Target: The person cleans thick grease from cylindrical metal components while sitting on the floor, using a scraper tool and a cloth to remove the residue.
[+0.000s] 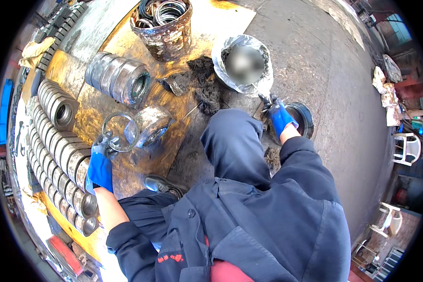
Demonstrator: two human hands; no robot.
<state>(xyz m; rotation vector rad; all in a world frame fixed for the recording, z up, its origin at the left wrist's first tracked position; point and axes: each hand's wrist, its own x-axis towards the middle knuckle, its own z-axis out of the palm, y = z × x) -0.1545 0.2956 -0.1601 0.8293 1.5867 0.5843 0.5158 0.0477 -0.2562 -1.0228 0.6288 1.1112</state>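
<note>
My left hand (102, 162), in a blue glove with dark fingers, grips a thin metal ring (120, 113) by its lower left edge. The ring is held up over the stained floor board, in front of a short metal cylinder (151, 121). On the other side, my right hand (278, 115), gloved alike, has its fingers curled at the near edge of a bucket lined with clear plastic (266, 84). What those fingers hold, if anything, is too small to make out. A dark round pan (306, 113) sits just right of that hand.
A grimy bucket (162, 44) full of metal rings stands at the far side. Thick metal rings (110, 77) lie stacked on their side, with long rows of metal collars (63, 141) at the left. Dark greasy rags (207, 87) lie beside the lined bucket. White chairs (407, 149) stand far right.
</note>
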